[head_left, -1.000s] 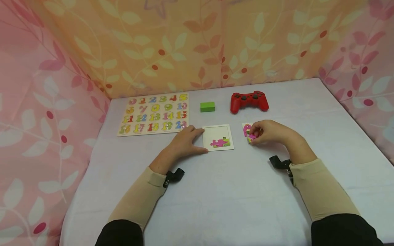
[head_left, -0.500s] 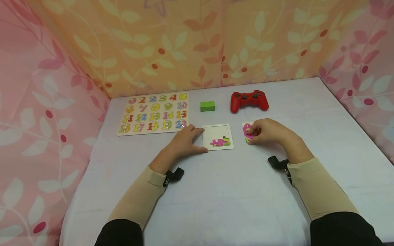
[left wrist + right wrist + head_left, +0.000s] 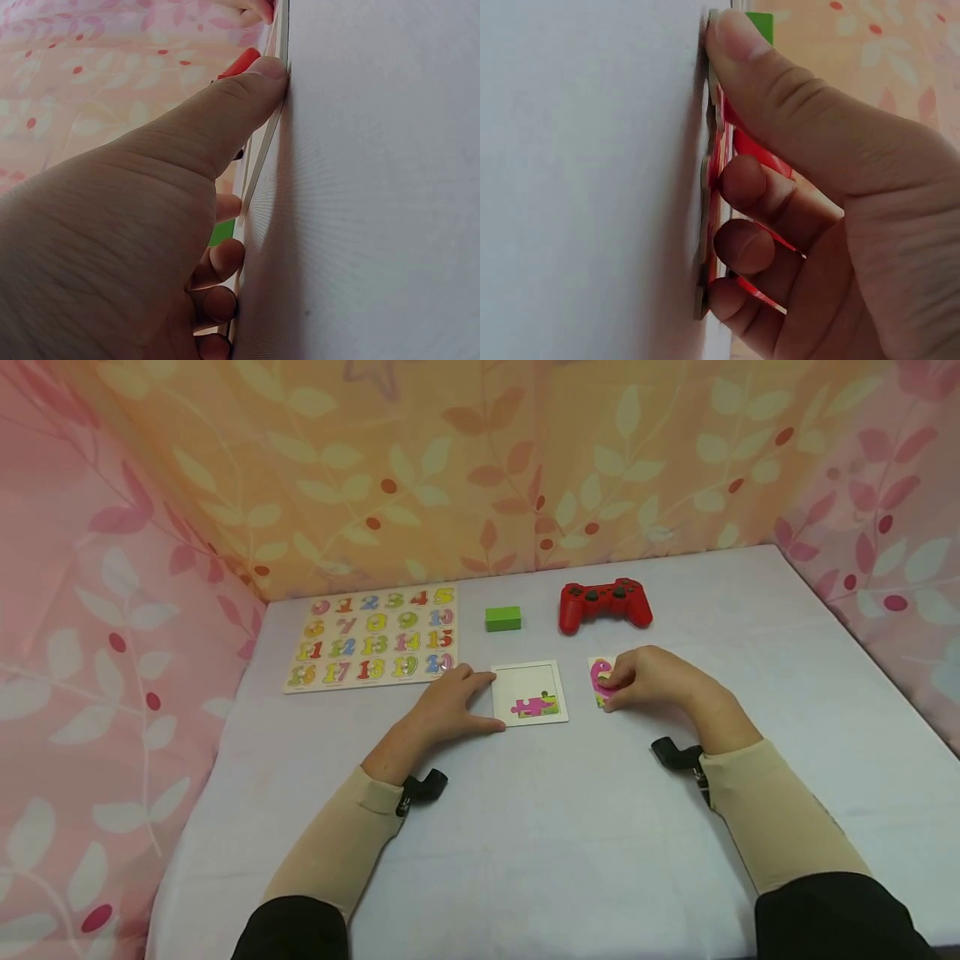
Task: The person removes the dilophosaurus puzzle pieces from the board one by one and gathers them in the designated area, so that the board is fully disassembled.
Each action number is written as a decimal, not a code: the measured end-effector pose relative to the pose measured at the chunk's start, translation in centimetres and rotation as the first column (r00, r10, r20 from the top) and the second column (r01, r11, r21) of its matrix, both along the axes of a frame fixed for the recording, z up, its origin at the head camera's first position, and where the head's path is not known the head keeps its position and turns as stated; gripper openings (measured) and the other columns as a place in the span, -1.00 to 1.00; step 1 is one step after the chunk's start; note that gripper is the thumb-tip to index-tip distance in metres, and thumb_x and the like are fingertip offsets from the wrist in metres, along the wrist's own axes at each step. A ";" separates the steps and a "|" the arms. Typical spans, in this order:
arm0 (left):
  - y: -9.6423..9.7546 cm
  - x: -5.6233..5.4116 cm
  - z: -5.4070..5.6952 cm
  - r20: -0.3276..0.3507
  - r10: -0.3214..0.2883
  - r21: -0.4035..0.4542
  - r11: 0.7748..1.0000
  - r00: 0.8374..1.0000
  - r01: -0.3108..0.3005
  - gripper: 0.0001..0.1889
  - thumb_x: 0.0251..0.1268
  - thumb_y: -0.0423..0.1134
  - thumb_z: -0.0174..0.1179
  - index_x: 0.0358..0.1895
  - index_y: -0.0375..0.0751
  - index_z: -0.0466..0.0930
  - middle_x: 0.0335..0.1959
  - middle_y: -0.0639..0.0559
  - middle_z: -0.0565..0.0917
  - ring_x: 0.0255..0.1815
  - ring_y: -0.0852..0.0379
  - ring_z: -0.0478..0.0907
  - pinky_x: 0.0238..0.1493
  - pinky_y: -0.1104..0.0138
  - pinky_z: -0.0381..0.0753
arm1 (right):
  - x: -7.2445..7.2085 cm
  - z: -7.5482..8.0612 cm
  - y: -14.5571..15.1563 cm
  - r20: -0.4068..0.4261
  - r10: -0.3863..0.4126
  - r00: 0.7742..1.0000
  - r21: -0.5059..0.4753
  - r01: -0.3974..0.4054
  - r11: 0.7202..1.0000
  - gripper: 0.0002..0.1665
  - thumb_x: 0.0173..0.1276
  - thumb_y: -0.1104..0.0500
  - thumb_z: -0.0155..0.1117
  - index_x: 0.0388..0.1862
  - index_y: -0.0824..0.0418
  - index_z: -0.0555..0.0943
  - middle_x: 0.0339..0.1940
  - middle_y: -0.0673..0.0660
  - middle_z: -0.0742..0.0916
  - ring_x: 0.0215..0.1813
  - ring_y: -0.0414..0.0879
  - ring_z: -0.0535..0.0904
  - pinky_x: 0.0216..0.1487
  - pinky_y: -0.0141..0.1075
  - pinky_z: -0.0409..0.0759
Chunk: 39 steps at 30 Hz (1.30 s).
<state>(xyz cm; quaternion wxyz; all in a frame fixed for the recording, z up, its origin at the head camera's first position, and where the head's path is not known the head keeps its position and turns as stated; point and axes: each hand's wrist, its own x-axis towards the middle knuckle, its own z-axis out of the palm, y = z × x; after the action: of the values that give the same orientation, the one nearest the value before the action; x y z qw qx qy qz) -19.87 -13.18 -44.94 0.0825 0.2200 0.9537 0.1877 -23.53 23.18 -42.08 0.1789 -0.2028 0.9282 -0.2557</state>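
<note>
A square white puzzle frame (image 3: 526,667) lies mid-table with joined pink and green jigsaw pieces (image 3: 537,705) in its lower right corner. My left hand (image 3: 447,708) touches the frame's left side, thumb at the near corner and index finger at the far one. In the left wrist view, the straight thumb (image 3: 247,86) rests along the frame's edge. To the right, my right hand (image 3: 660,683) grips pink and green jigsaw pieces (image 3: 600,670) lying flat, partly hidden under its fingers. The right wrist view shows its thumb (image 3: 742,37) at one end and curled fingertips along the pieces.
A wooden number puzzle board (image 3: 358,680) lies at the back left. A green block (image 3: 502,619) and a red game controller (image 3: 604,605) are behind the frame. Patterned cloth walls (image 3: 480,468) enclose the white table (image 3: 570,852).
Beside the frame, the pieces under my right hand have shifted and now show a more continuous pink shape. That hand has moved slightly left; my left hand keeps its place at the frame.
</note>
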 end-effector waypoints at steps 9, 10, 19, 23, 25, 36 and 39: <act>0.0 0.0 0.0 -0.008 -0.007 0.002 1.000 1.000 0.007 -0.01 0.03 0.40 0.44 0.53 0.04 0.38 0.02 0.07 0.46 -0.08 0.11 0.37 -0.09 0.26 0.43 | -0.3 -0.5 0.1 0.042 -0.015 0.999 -0.057 0.017 0.998 -0.57 0.08 0.00 0.70 -0.09 0.13 0.81 -0.42 0.04 0.64 -0.21 -0.01 0.49 -0.19 -0.15 0.46; 0.0 0.0 0.0 -0.009 -0.009 0.002 1.000 1.000 0.009 -0.01 0.03 0.40 0.44 0.53 0.04 0.39 0.02 0.07 0.46 -0.08 0.12 0.36 -0.09 0.26 0.43 | -0.3 -0.4 0.0 0.043 -0.013 0.999 -0.059 0.016 0.998 -0.56 0.08 0.00 0.70 -0.09 0.14 0.80 -0.42 0.05 0.63 -0.21 -0.01 0.49 -0.19 -0.15 0.45; -0.1 0.0 0.0 -0.018 -0.016 0.005 1.000 1.000 0.017 -0.02 0.04 0.40 0.43 0.53 0.03 0.39 0.02 0.07 0.46 -0.08 0.12 0.36 -0.08 0.25 0.43 | -0.2 -0.3 -0.3 0.008 0.004 1.000 -0.039 -0.004 0.999 -0.52 0.10 -0.01 0.69 -0.10 0.16 0.68 -0.39 0.07 0.58 -0.22 -0.02 0.48 -0.16 -0.15 0.43; -0.1 -0.1 -0.1 -0.017 -0.016 0.006 1.000 1.000 0.016 -0.01 0.03 0.40 0.43 0.53 0.03 0.39 0.02 0.07 0.47 -0.08 0.11 0.36 -0.08 0.25 0.44 | 0.0 0.1 -0.4 -0.011 -0.005 1.000 0.012 0.005 1.000 -0.54 0.08 -0.04 0.69 -0.09 0.12 0.77 -0.39 0.05 0.62 -0.21 -0.01 0.50 -0.16 -0.13 0.46; -0.1 -0.1 -0.1 -0.018 -0.016 0.007 1.000 1.000 0.016 -0.01 0.03 0.40 0.43 0.53 0.03 0.39 0.02 0.07 0.47 -0.07 0.11 0.36 -0.08 0.25 0.44 | 0.2 0.3 -0.5 -0.031 0.003 1.000 0.045 -0.001 0.999 -0.63 0.09 -0.05 0.69 -0.20 0.08 0.79 -0.41 0.02 0.64 -0.23 -0.02 0.51 -0.18 -0.14 0.46; -0.1 0.0 0.0 -0.019 -0.013 0.009 1.000 1.000 0.013 -0.02 0.03 0.39 0.44 0.53 0.04 0.39 0.03 0.07 0.47 -0.07 0.12 0.36 -0.08 0.26 0.44 | 0.3 0.7 -0.9 -0.035 0.043 0.998 0.068 -0.041 0.997 -0.66 0.13 0.02 0.67 -0.16 0.07 0.75 -0.42 0.03 0.61 -0.22 -0.03 0.51 -0.16 -0.12 0.45; -0.1 -0.1 -0.1 -0.022 -0.015 0.009 1.000 1.000 0.015 -0.02 0.03 0.39 0.44 0.53 0.05 0.39 0.03 0.08 0.47 -0.07 0.13 0.36 -0.09 0.26 0.44 | 0.3 0.5 -0.8 -0.021 0.024 0.999 0.048 -0.023 0.999 -0.60 0.12 0.03 0.68 -0.08 0.08 0.77 -0.42 0.03 0.63 -0.23 -0.03 0.52 -0.15 -0.12 0.46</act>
<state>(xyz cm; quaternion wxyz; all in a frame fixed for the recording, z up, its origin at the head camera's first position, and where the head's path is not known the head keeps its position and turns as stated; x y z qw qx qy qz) -19.92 -13.29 -45.02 0.0725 0.2296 0.9520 0.1892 -23.22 22.42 -41.55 0.1767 -0.2121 0.9334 -0.2294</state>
